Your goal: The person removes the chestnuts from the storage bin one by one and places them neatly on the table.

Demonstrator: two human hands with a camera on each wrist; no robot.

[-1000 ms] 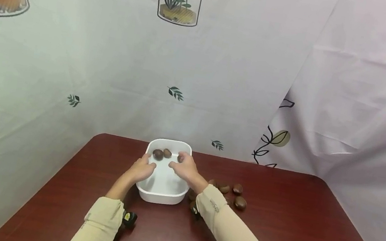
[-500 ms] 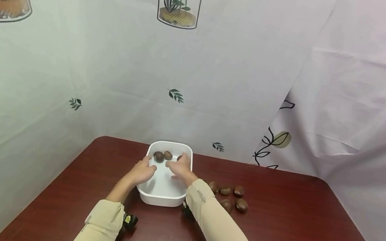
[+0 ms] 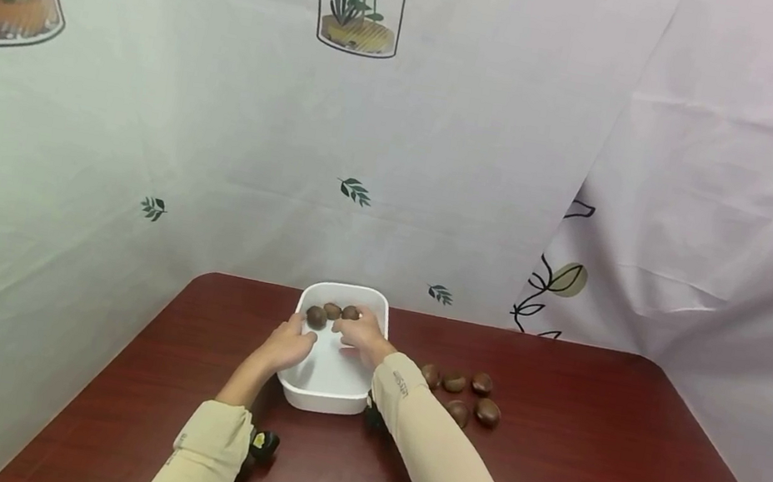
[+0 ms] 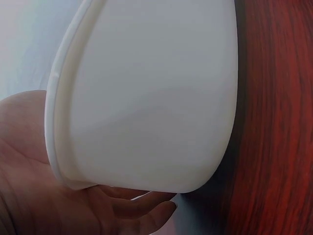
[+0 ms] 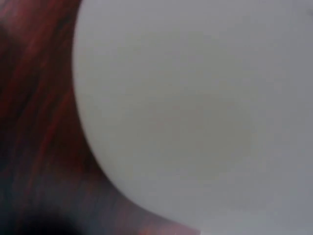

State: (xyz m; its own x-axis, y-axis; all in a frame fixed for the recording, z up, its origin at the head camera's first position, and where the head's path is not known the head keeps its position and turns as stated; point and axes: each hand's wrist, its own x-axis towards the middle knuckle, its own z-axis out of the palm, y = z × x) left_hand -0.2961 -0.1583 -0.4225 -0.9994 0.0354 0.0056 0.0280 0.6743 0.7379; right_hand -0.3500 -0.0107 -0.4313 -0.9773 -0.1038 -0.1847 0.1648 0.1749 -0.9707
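A white plastic tub (image 3: 325, 402) stands on the table. My left hand (image 3: 286, 345) grips its left rim, thumb over the inside and fingers outside; in the left wrist view the fingers (image 4: 146, 215) curl against the tub's outer wall. My right hand (image 3: 362, 333) reaches into the tub from the right, thumb and forefinger around a brown chestnut (image 3: 350, 313) at the back. Two more chestnuts lie to its left, a dark one (image 3: 317, 317) and a smaller one (image 3: 332, 311). Only the tub's blurred wall (image 5: 195, 122) and the table show in the right wrist view.
Several loose chestnuts (image 3: 487, 412) lie on the dark red table (image 3: 585, 475) to the right of the tub, close to my right sleeve (image 3: 450, 462). Behind the table hangs a pale printed cloth (image 3: 260, 128).
My right hand has moved a little left inside the tub, and the chestnut at its fingertips has shifted left beside the other two. The left hand keeps its place on the rim.
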